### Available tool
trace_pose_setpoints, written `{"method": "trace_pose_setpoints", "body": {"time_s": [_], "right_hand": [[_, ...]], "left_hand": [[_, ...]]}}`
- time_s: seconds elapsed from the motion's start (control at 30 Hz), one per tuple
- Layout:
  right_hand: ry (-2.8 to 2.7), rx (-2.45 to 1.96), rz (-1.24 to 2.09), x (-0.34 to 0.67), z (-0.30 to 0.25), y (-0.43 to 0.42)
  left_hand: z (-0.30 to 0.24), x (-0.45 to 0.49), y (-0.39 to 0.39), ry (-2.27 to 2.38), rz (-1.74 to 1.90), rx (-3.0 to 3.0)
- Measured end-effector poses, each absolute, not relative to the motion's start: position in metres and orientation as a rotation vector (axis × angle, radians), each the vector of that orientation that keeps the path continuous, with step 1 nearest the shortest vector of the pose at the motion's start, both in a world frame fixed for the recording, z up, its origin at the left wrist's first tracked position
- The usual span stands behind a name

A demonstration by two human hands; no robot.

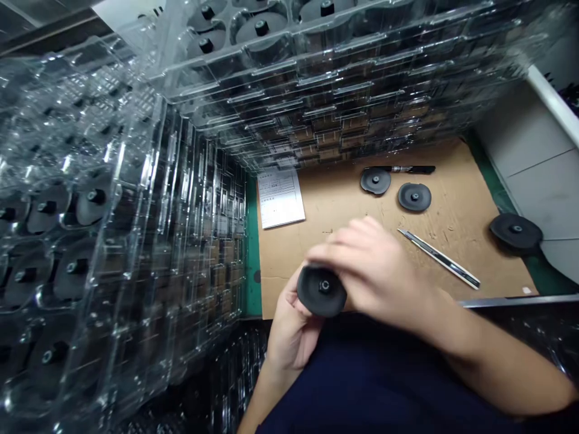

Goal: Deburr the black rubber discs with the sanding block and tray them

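Note:
In front of my body, my left hand (292, 334) is closed around a black oval disc (319, 296) with a short hollow stud at its centre. The disc's studded face is turned up towards me. My right hand (373, 271), somewhat smeared by motion, curls over the disc's upper right rim with its fingers bent against the edge. Whether those fingers hold anything small besides the disc is hidden. Two similar black discs, one (375, 180) beside a black marker (412, 169) and another (415, 197), lie on the cardboard (335, 199) beyond my hands.
A utility knife (439, 258) lies on the cardboard to the right. A printed paper pad (281, 198) is at the left. Another black disc (516, 229) rests at the right edge. Tall stacks of clear plastic trays (194, 199) holding discs wall in the left and back.

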State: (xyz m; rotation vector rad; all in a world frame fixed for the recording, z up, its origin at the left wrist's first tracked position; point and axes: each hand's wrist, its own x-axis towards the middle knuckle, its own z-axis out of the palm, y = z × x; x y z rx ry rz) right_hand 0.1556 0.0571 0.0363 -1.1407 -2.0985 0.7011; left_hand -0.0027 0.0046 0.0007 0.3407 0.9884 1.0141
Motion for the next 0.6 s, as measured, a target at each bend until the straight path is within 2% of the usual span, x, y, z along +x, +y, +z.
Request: {"method": "trace_pose_setpoints", "body": {"time_s": [0.17, 0.33, 0.43, 0.6], "right_hand": [[-1.964, -1.584, 0.868, 0.183, -0.016, 0.047], [-1.86, -1.668, 1.1, 0.188, -0.062, 0.014], [-1.803, -1.692, 1.076, 0.189, -0.05, 0.018], [-1.722, -1.462, 0.885, 0.172, 0.021, 0.034]], "left_hand": [[0.003, -0.008, 0.008, 0.724, 0.983, 0.225], [0.001, -0.012, 0.009, 0.607, 0.942, 0.155], [0.002, -0.012, 0.01, 0.602, 0.929, 0.154], [0.007, -0.005, 0.008, 0.728, 0.944, 0.181]]}}
